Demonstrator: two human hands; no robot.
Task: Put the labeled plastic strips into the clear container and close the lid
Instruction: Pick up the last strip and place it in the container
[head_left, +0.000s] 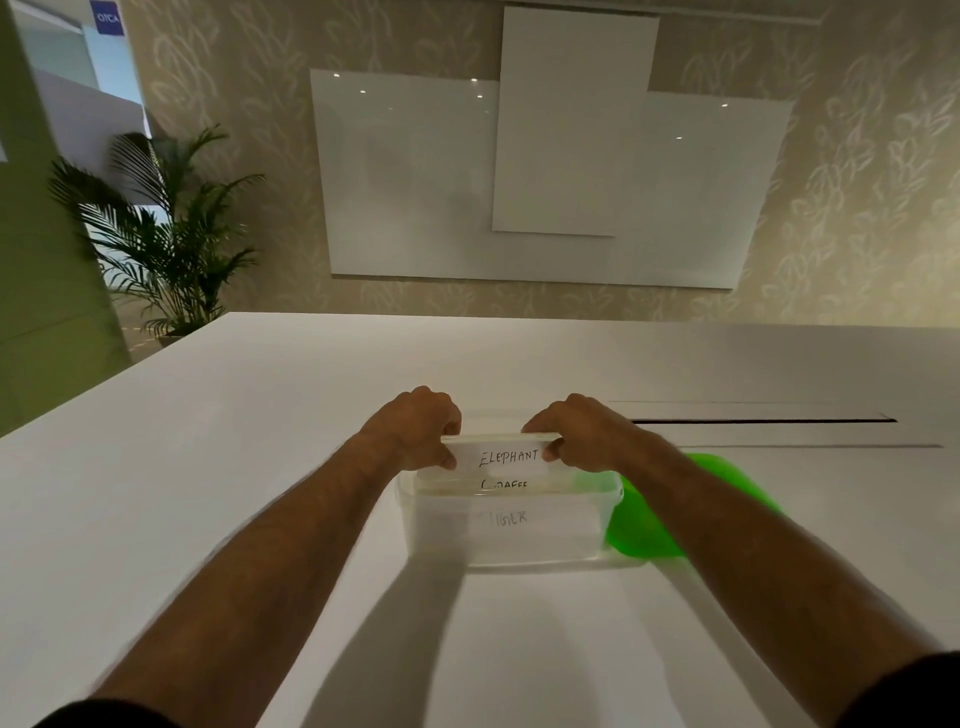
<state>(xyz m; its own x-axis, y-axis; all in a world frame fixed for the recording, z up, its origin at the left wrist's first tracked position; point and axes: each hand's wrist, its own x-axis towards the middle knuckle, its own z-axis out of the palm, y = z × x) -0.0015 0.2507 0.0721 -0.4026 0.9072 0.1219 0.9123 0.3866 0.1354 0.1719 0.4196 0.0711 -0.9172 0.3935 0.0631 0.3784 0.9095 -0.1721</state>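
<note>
A clear rectangular container stands open on the white table. My left hand and my right hand pinch the two ends of a clear plastic strip labeled ELEPHANT, holding it upright just above the container's far side. Inside the container two more strips show through the wall: one reads GIRAFFE, partly hidden, and another reads TIGER. The green lid lies on the table right of the container, partly under my right forearm.
The white table stretches wide around the container. A long cable slot with a flap runs along the table at the far right. A potted palm and a wall-mounted whiteboard stand beyond the table.
</note>
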